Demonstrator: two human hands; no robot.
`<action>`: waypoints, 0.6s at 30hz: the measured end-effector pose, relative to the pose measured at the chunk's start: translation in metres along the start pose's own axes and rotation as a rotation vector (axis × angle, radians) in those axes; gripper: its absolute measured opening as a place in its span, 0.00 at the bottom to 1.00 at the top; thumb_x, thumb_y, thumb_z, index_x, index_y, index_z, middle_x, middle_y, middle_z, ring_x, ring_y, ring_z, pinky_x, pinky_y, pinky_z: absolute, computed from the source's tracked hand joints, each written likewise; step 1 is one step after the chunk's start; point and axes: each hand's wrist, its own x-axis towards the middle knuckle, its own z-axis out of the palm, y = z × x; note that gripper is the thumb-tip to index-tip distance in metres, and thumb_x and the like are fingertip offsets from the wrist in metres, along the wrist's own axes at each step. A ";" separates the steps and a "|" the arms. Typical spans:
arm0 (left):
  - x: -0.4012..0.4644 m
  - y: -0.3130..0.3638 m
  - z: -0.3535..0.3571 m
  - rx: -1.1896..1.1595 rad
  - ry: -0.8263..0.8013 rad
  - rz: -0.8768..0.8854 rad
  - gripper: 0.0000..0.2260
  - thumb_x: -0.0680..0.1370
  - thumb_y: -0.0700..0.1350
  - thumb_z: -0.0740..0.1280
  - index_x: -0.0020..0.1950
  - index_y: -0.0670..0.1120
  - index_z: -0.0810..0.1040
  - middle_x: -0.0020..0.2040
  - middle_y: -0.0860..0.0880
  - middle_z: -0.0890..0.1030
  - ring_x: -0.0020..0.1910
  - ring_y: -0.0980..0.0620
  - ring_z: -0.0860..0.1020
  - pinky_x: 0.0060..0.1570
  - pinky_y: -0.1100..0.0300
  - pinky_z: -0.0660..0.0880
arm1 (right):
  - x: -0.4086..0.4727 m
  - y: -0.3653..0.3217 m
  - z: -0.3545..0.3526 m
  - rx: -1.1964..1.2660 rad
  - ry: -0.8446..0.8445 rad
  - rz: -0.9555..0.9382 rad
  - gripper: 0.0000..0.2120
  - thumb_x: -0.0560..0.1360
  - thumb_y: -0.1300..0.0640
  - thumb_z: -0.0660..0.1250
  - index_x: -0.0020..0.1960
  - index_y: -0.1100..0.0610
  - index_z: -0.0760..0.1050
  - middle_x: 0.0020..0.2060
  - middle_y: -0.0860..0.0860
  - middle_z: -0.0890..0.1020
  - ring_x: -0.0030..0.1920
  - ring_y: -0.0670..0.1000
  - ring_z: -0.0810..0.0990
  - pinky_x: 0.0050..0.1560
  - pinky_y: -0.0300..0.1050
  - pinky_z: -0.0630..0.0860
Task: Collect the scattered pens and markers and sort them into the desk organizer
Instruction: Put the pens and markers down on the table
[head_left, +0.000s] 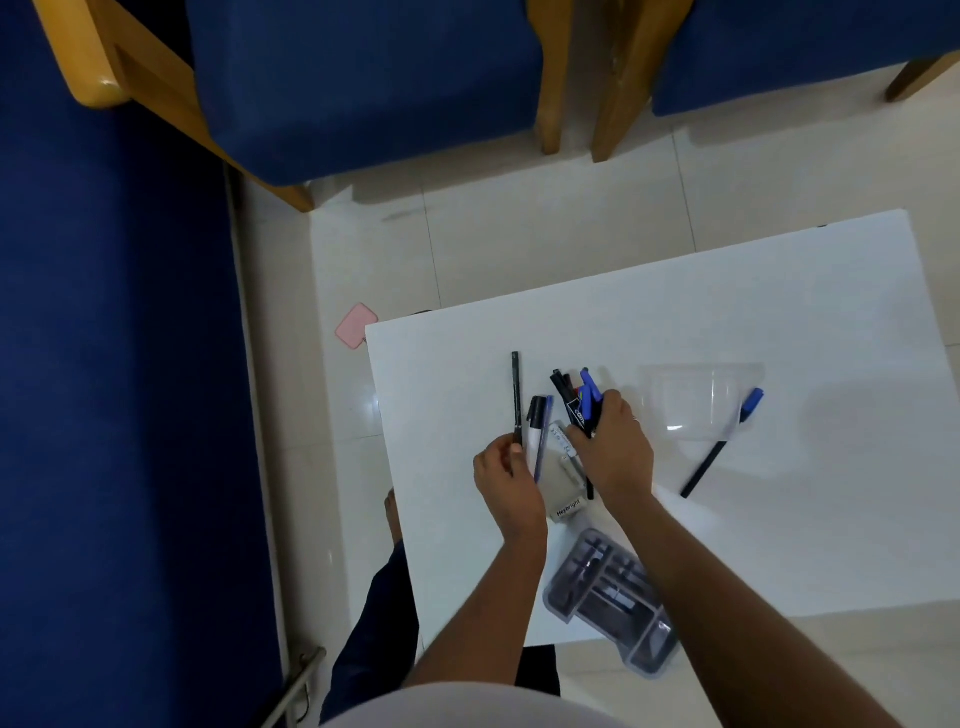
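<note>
White table (779, 291) under me, blue chairs (363, 78) beyond its far edge. My right hand (615, 449) grips a bundle of pens (579, 397), gathered so I can carry them in one go. My left hand (506, 475) pinches a black pen (516, 395), two markers (537, 431) just beside it. One blue pen (722, 447) lies apart toward the right edge, partly under a clear lid (696, 400). My organizer (613, 597) waits at the near edge, seemingly empty.

Bare forearms, a white top (467, 709), dark navy trousers (374, 639).
</note>
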 end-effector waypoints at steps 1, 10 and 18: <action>-0.001 0.000 -0.001 0.012 -0.006 0.004 0.09 0.80 0.40 0.61 0.56 0.43 0.78 0.51 0.47 0.75 0.53 0.48 0.75 0.54 0.58 0.72 | 0.000 0.000 0.000 -0.011 0.005 0.001 0.21 0.74 0.49 0.67 0.60 0.61 0.66 0.52 0.56 0.75 0.49 0.58 0.76 0.41 0.47 0.71; -0.006 0.003 0.000 0.095 -0.073 -0.002 0.07 0.79 0.39 0.63 0.56 0.43 0.75 0.52 0.47 0.75 0.49 0.50 0.76 0.49 0.60 0.72 | -0.013 0.002 0.001 -0.216 0.145 0.012 0.26 0.75 0.42 0.65 0.58 0.64 0.70 0.48 0.59 0.76 0.46 0.59 0.78 0.40 0.52 0.74; 0.001 0.009 0.000 0.079 -0.108 0.058 0.07 0.79 0.40 0.62 0.56 0.43 0.74 0.52 0.48 0.76 0.49 0.51 0.76 0.49 0.60 0.73 | -0.023 0.000 0.002 -0.267 0.264 0.034 0.25 0.75 0.42 0.62 0.56 0.64 0.72 0.46 0.60 0.78 0.46 0.60 0.78 0.44 0.53 0.74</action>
